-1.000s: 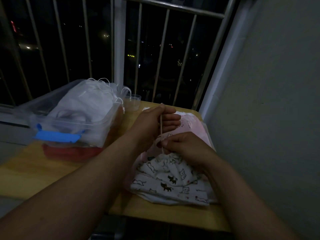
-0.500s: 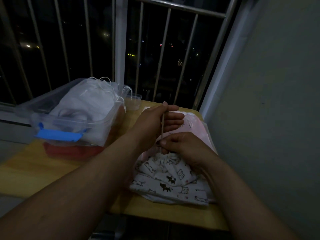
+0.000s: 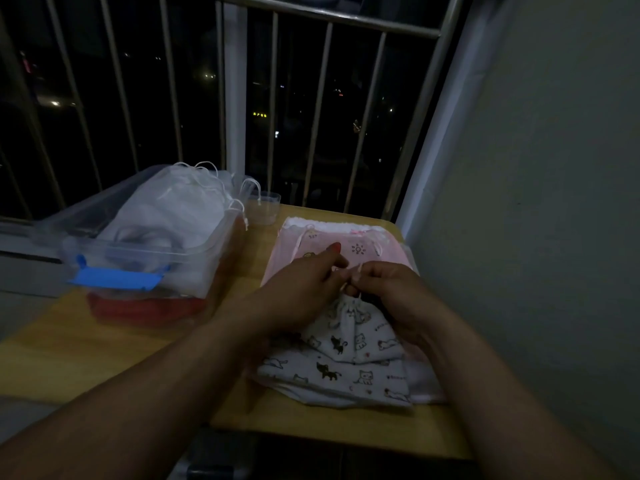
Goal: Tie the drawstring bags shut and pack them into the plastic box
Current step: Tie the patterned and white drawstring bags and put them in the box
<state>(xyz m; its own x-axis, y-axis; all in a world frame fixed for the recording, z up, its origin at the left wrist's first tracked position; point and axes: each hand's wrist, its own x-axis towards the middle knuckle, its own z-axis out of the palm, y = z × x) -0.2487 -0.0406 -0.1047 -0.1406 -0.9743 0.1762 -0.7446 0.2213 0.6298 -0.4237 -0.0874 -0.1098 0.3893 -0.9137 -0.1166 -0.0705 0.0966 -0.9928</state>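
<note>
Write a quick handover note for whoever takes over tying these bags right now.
Left-hand grip and right-hand grip: both pinch the cord at the gathered neck of the cat-print bag.
That bag lies over the pink bags on the table; the plastic box stands to the left, white bags inside.
Done: neck cinched. Left: finish the knot, box it, then the pink bags.

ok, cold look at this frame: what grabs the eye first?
The hands meeting mid-frame: the left hand and right hand pinch the drawstring at the gathered neck of a cat-print bag, which lies atop a stack of bags on the right side of the table. To the left stands the clear plastic box with a blue latch, heaped with white bags. Behind is a railing against the dark night.
</note>
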